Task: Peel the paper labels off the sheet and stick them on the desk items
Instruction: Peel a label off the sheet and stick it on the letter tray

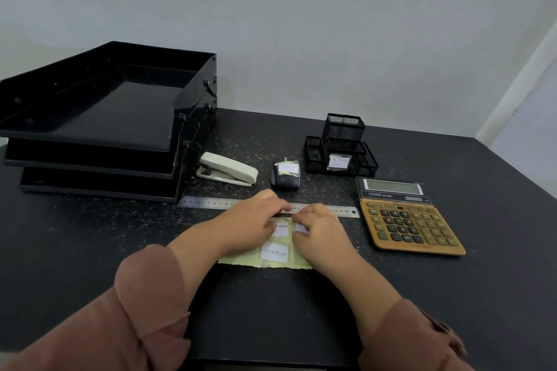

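The desk (pixel 452 295) is a matt black top flecked with pale specks and fine scratches, set against a plain, pale grey wall (pixel 301 24) that turns a corner at the right. At the far left stands a stack of glossy black letter trays (pixel 105 105), shallow and rectangular, stepped one over another on hinged side links. Beside them lies a cream plastic stapler (pixel 229 173), then a rounded dark mouse (pixel 284 179) bearing a white paper label, and behind that a black wire-mesh organiser (pixel 343 129) with a label on its front. A tan calculator (pixel 410 220) with dark keys sits at the right. A long steel ruler (pixel 208 203) runs across the middle of the desk. Just nearer than it lies the label sheet (pixel 271 263), pale green backing with a torn near edge, resting partly on a smoother black board (pixel 271 310); a white label (pixel 275 253) on it reads "STRAPLER". The left hand (pixel 256 220) and right hand (pixel 319 229), in brown fabric sleeves, meet at the sheet's far edge, touching the ruler, fingers curled downward and tips close together; whether they pinch a label or only press on it cannot be told, since the fingertips cover the spot.
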`<state>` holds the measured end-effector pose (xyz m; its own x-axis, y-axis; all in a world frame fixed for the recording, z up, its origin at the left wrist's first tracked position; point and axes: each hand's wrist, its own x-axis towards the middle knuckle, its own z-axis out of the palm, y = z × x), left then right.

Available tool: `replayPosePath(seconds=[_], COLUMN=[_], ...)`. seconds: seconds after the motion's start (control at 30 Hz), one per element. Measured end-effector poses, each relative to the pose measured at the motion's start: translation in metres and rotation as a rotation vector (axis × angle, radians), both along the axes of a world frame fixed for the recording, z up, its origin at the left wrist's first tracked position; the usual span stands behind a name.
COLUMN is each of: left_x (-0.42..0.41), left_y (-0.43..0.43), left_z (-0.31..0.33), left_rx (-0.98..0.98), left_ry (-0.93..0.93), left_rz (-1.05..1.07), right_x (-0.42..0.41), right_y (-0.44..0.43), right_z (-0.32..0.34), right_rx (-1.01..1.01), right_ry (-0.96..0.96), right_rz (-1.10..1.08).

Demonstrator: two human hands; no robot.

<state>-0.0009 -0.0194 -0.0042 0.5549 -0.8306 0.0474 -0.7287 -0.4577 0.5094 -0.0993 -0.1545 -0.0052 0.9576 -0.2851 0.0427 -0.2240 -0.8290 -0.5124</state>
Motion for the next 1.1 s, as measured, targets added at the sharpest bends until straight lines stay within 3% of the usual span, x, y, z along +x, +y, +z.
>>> replayPosePath(seconds=[1.1], left_x=[-0.0073], left_y=[0.0020], left_z=[-0.0001], left_rx=[-0.050], left_ry=[-0.013], left_rz=[0.015], right_x=[-0.0024], right_y=[-0.0009], right_z=[0.0009], right_rx=[-0.009], right_ry=[-0.006], right_rz=[0.021])
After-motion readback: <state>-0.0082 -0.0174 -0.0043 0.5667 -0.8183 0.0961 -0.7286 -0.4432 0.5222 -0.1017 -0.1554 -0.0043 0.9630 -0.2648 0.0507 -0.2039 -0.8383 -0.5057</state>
